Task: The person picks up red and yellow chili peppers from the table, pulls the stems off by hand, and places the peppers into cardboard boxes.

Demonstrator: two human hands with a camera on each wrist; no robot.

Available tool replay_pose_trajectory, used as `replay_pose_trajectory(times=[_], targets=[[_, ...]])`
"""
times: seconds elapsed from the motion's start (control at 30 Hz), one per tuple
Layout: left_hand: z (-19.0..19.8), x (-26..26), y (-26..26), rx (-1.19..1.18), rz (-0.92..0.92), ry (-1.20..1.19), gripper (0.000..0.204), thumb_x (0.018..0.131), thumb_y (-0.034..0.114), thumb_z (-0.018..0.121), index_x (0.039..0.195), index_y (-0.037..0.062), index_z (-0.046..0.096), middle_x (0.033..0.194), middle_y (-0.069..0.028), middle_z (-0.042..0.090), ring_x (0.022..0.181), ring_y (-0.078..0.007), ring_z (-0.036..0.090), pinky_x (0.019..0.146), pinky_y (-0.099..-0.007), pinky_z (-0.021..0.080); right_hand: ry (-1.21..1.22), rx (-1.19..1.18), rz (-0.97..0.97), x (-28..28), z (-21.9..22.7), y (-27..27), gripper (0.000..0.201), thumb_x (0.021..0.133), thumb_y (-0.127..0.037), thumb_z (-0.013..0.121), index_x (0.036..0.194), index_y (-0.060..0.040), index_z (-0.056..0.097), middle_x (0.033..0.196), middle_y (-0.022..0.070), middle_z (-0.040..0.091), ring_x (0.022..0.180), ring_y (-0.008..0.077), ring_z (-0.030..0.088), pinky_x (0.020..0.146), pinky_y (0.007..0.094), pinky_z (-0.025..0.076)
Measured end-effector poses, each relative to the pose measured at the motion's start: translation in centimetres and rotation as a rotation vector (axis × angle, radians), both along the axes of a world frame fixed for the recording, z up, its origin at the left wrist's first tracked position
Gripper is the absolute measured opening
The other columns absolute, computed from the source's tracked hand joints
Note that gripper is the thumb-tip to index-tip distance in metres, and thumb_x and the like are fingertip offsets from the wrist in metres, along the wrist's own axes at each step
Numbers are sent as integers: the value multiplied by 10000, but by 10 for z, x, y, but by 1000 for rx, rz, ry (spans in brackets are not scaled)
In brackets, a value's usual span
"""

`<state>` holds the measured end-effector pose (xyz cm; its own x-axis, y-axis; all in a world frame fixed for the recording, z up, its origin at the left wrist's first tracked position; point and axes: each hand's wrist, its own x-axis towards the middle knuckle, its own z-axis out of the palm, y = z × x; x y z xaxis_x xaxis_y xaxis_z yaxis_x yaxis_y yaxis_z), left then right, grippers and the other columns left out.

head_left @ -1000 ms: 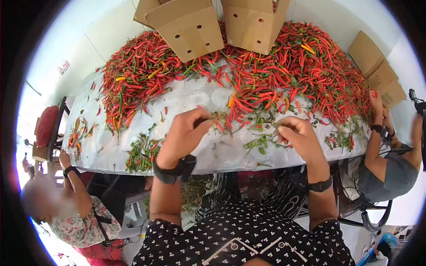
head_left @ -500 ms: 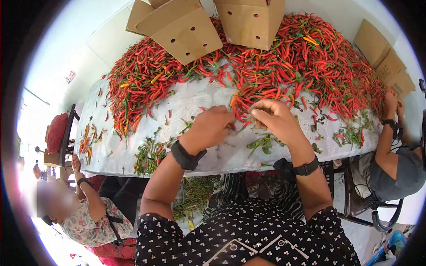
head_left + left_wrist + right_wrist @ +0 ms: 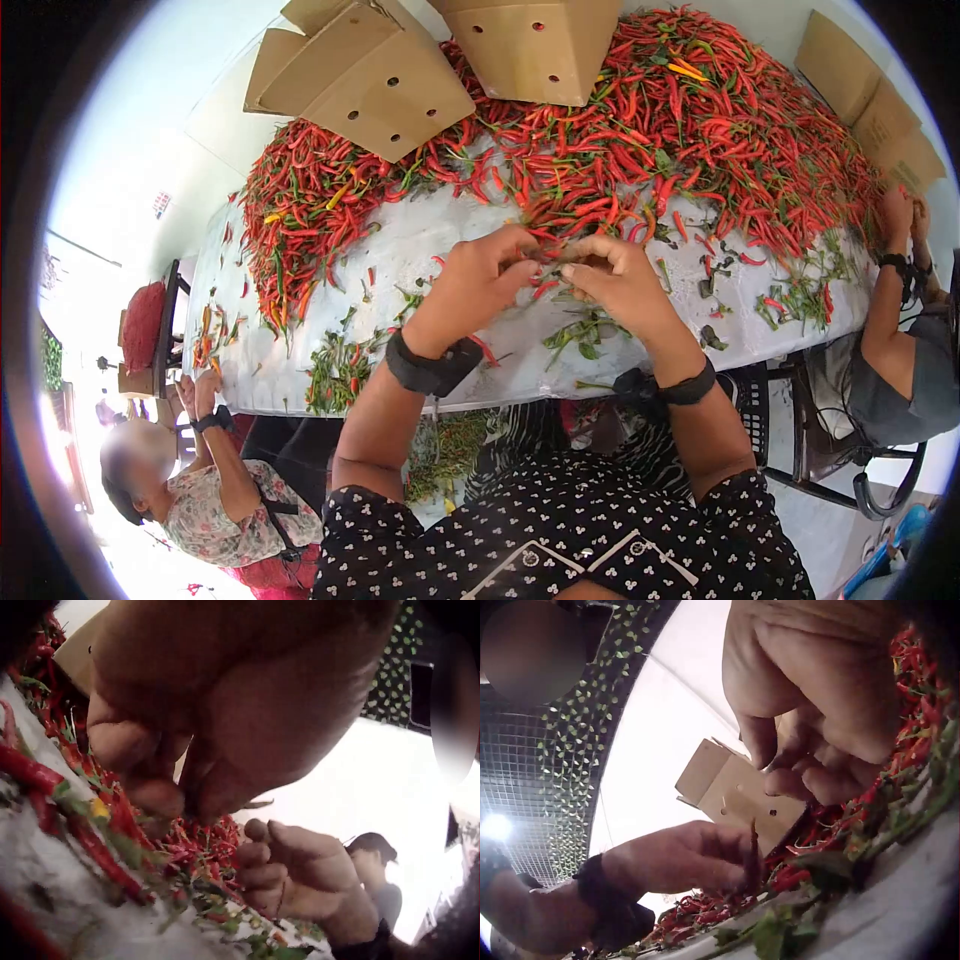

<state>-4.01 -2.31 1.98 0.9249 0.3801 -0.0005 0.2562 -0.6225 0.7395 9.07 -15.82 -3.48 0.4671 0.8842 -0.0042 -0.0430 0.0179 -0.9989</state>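
Note:
My left hand is over the table's near middle, thumb and fingertips pinching a thin, dark reddish chili pepper, whose narrow tip sticks up in the right wrist view. The left wrist view has its fingers mostly covering the pepper. Just to the right, my right hand has curled fingers, with the thumb close to the index fingertip; nothing clear shows between them. A red chili lies on the table below the left hand. Green stems and leaves lie below the right hand. Loose red chilies spread just beyond both.
A large heap of chilies covers the table's back. Two cardboard boxes, one at left and one in the middle, stand among it. Green scraps lie left. One person sits at left, another at right.
My right hand has come in leftward from the right side of the table to meet the left. The left hand has shifted slightly right. The head view has turned a little.

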Motion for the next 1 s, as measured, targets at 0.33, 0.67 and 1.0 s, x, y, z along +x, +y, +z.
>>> replay_pose_trajectory(times=[0.33, 0.67, 1.0], targets=[[-15, 4, -32, 51, -20, -267, 299, 761, 31, 580, 1049, 12, 502, 684, -123, 607, 608, -165, 586, 576, -283, 456, -76, 83, -96, -10, 1, -11, 173, 761, -74, 629, 888, 41, 608, 813, 62, 635, 716, 76, 575, 626, 232, 469], [6, -14, -34, 92, -215, -332, 101, 710, 51, 618, 770, -2, 557, 650, -142, 563, 583, -279, 565, 540, -329, 442, 311, 123, 45, -19, 12, -34, 140, 825, -95, 557, 904, 16, 590, 749, 50, 587, 580, 105, 501, 522, 234, 386], [30, -76, 2, 32, -163, -115, 120, 690, 85, 629, 730, -3, 557, 645, -141, 580, 591, -289, 571, 558, -336, 456, 83, 66, -495, 8, 27, -156, 172, 791, -145, 574, 845, 18, 575, 633, 11, 500, 536, 94, 428, 473, 224, 323]])
